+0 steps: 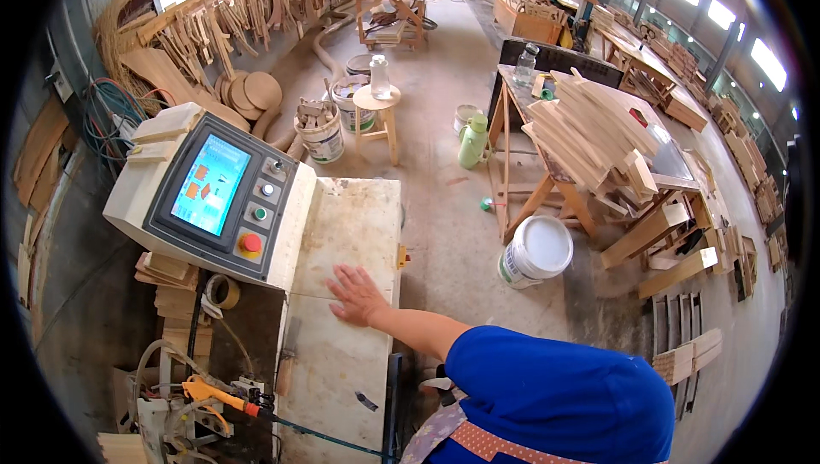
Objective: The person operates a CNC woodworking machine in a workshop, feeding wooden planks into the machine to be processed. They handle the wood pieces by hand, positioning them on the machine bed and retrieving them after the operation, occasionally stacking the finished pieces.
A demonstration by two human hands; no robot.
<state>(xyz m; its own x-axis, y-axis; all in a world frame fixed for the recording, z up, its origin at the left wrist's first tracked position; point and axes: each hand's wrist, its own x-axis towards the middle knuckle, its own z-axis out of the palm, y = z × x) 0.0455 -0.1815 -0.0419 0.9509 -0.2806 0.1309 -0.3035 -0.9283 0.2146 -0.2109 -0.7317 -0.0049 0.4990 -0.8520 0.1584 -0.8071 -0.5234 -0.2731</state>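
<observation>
My right arm, in a blue short sleeve, reaches leftward across the picture. My right hand (354,295) lies palm down on the pale, stained top of a machine cabinet (350,216), fingers spread and nothing gripped. Just beyond my fingertips, a control panel (213,195) tilts up at the left, with a lit blue screen (211,184), several round buttons and a red emergency stop button (250,244). On the near part of the cabinet top lies a small dark strip (366,401). My left hand is out of view.
An orange-handled tool (218,397) with hoses and cables sits at the lower left. Beyond the cabinet stand a wooden stool (376,104) bearing a glass jar, and a bucket of wood offcuts (321,135). At right are a lidded white bucket (535,250), a green flask (472,141) and stacked boards (589,127).
</observation>
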